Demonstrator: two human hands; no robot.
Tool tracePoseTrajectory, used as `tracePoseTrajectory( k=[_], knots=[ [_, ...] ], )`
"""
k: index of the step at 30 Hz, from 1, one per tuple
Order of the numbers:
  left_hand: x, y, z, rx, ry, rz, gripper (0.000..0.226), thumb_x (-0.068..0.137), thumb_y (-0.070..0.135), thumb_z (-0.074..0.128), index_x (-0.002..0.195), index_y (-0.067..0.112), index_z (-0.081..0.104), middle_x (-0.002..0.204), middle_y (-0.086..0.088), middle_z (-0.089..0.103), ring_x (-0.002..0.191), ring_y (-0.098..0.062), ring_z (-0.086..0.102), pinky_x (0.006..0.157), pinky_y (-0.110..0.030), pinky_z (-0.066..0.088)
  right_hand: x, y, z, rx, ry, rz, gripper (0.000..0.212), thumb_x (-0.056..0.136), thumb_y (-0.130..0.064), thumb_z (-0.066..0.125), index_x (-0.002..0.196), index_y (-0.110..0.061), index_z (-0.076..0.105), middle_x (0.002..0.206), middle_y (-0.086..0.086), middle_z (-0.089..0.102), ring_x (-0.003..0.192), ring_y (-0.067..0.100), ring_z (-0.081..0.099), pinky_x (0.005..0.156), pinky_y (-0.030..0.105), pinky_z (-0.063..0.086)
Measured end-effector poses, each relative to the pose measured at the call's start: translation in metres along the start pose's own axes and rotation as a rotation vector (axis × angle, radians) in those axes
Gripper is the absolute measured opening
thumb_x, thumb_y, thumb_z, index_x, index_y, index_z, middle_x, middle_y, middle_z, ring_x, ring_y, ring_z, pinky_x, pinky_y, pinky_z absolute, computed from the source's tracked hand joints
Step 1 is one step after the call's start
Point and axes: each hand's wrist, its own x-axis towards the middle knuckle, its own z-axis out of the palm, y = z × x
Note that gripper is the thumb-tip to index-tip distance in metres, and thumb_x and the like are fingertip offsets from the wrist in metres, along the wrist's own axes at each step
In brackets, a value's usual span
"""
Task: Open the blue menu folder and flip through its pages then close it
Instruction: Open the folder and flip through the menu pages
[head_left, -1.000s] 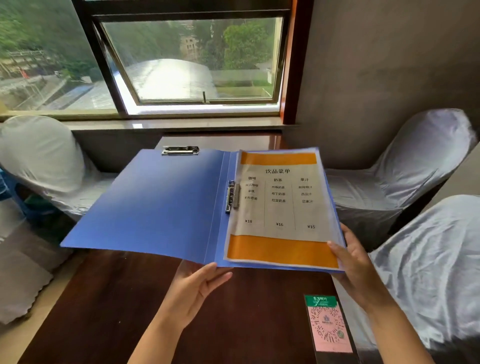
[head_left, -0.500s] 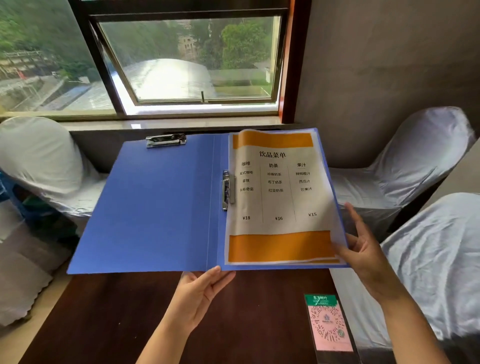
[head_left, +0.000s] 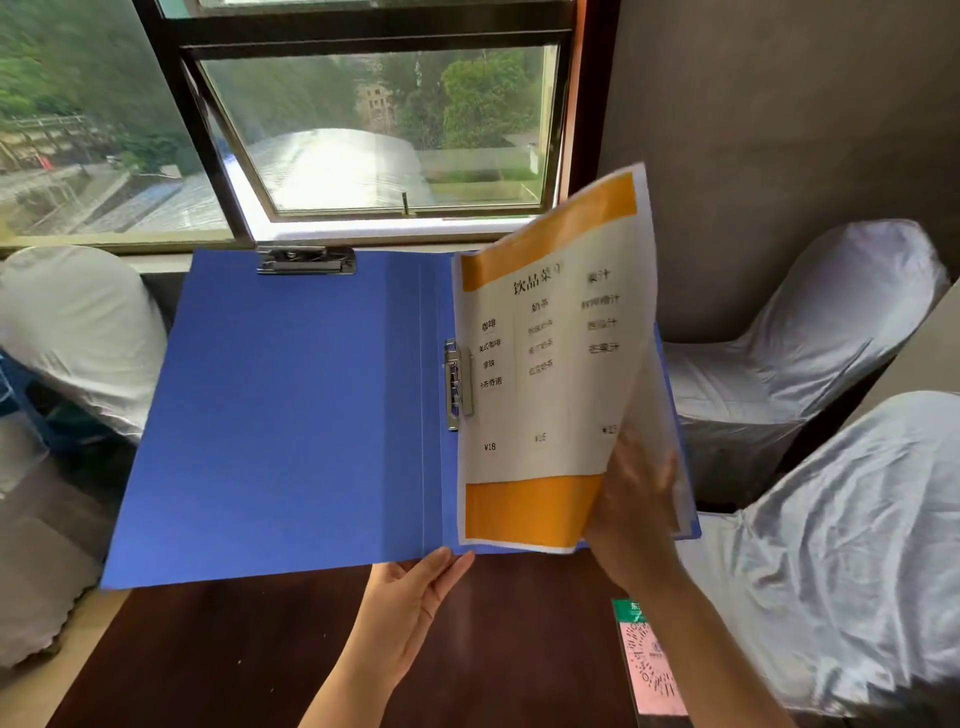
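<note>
The dark wooden bench (head_left: 249, 660) is seen below the work, with white-covered chairs (head_left: 810, 343) to the right and a window (head_left: 374, 130) beyond. A QR payment card (head_left: 649, 665) is laid at the bench's near right edge.

The blue menu folder (head_left: 291, 415) is held open and raised above the bench, tilted toward the viewer, with its spine running near to far. The left cover is spread flat and empty apart from a top clip (head_left: 306, 260). A spring clamp (head_left: 457, 384) is fixed just right of the spine, and the pages are bound along that edge.

The top menu page (head_left: 545, 395), a sleeved sheet with orange bands and printed drink prices, is lifted off the stack below. Its free outer edge is raised and curled, while its bound edge is retained by the clamp.

The folder is supported from beneath at the lower end of the spine by the left hand (head_left: 410, 613), palm up, fingers extended against the underside. The page's lower outer corner is pinched by the right hand (head_left: 634, 509), thumb in front and fingers behind; that hand is motion-blurred.

The coming move is judged to turn on the hinge line: the page lies right of the spine, nearer the right hand, and is expected to be swung leftward about the spine's long axis onto the bare left cover. Flipping is judged barely started.
</note>
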Motion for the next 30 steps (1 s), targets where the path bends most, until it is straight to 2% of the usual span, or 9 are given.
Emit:
tracePoseTrajectory(
  k=[3, 5, 7, 10, 14, 19, 21, 24, 30],
  knots=[
    [0.000, -0.004, 0.004, 0.048, -0.031, 0.019, 0.045, 0.080, -0.013, 0.051, 0.123, 0.000, 0.047, 0.108, -0.023, 0.059, 0.080, -0.026, 0.072, 0.062, -0.030, 0.059, -0.011, -0.036, 0.015, -0.109, -0.099, -0.289, 0.043, 0.094, -0.034, 0.029, 0.132, -0.019, 0.042, 0.141, 0.017, 0.045, 0.134, 0.034, 0.036, 0.102, 0.074, 0.019],
    [0.000, -0.007, 0.007, 0.106, -0.059, 0.040, 0.046, 0.079, -0.010, 0.052, 0.124, -0.003, 0.048, 0.103, -0.024, 0.065, 0.082, -0.025, 0.071, 0.064, -0.030, 0.059, -0.018, -0.055, 0.028, -0.132, -0.221, -0.337, 0.064, 0.090, -0.056, -0.002, 0.142, -0.031, 0.024, 0.153, 0.010, 0.026, 0.142, 0.027, 0.018, 0.109, 0.066, -0.001],
    [-0.004, -0.010, 0.011, 0.152, -0.074, 0.075, 0.040, 0.082, -0.004, 0.049, 0.121, 0.005, 0.054, 0.098, -0.018, 0.072, 0.083, -0.023, 0.072, 0.066, -0.031, 0.060, -0.028, -0.065, 0.041, -0.069, -0.296, -0.336, 0.070, 0.080, -0.069, -0.011, 0.143, -0.039, -0.006, 0.158, 0.000, 0.002, 0.144, 0.018, -0.007, 0.106, 0.051, -0.027],
    [-0.008, -0.017, 0.008, 0.087, -0.069, 0.097, 0.040, 0.086, 0.008, 0.037, 0.109, 0.027, 0.064, 0.108, -0.004, 0.071, 0.090, -0.013, 0.070, 0.072, -0.029, 0.059, -0.039, -0.064, 0.054, -0.111, -0.371, -0.398, 0.067, 0.084, -0.068, 0.000, 0.144, -0.039, 0.006, 0.156, -0.006, -0.008, 0.141, 0.014, -0.019, 0.102, 0.048, -0.034],
    [-0.005, -0.010, 0.002, 0.089, -0.084, 0.046, 0.043, 0.079, -0.005, 0.050, 0.122, 0.004, 0.051, 0.099, -0.016, 0.070, 0.083, -0.022, 0.072, 0.064, -0.028, 0.059, -0.038, -0.055, 0.040, 0.113, -0.319, -0.385, 0.053, 0.092, -0.056, 0.019, 0.136, -0.033, 0.038, 0.147, -0.009, 0.040, 0.139, 0.004, 0.024, 0.114, 0.055, -0.004],
    [0.001, 0.003, -0.009, -0.003, -0.014, 0.002, 0.041, 0.064, -0.010, 0.060, 0.103, 0.003, 0.057, 0.093, -0.018, 0.069, 0.080, -0.031, 0.072, 0.057, -0.034, 0.059, -0.010, 0.017, -0.010, -0.004, 0.308, -0.069, 0.051, 0.084, -0.022, 0.060, 0.133, -0.018, 0.045, 0.138, 0.020, 0.044, 0.128, 0.033, 0.041, 0.104, 0.056, 0.032],
    [0.003, 0.006, -0.013, -0.010, -0.022, 0.001, 0.044, 0.064, -0.010, 0.061, 0.107, 0.002, 0.056, 0.091, -0.016, 0.071, 0.083, -0.030, 0.072, 0.060, -0.034, 0.059, -0.002, 0.050, -0.035, 0.197, 0.129, 0.166, 0.071, 0.080, -0.010, 0.068, 0.140, -0.027, 0.033, 0.140, 0.022, 0.037, 0.125, 0.035, 0.042, 0.099, 0.047, 0.037],
    [0.005, 0.010, -0.013, -0.002, -0.017, 0.001, 0.050, 0.065, -0.008, 0.061, 0.113, 0.001, 0.053, 0.095, -0.017, 0.067, 0.082, -0.028, 0.072, 0.060, -0.033, 0.059, 0.000, 0.080, -0.059, 0.771, -0.265, 0.332, 0.076, 0.082, -0.002, 0.064, 0.135, -0.045, 0.032, 0.125, 0.008, 0.058, 0.105, 0.021, 0.063, 0.082, 0.038, 0.055],
    [0.007, 0.013, -0.012, -0.005, -0.043, -0.001, 0.051, 0.066, -0.008, 0.057, 0.115, 0.006, 0.050, 0.106, -0.018, 0.059, 0.082, -0.027, 0.073, 0.059, -0.033, 0.060, -0.006, 0.090, -0.064, 0.708, -0.261, 0.195, 0.044, 0.080, 0.004, 0.063, 0.109, -0.029, 0.065, 0.101, -0.003, 0.074, 0.095, 0.009, 0.068, 0.073, 0.020, 0.057]
  ],
)
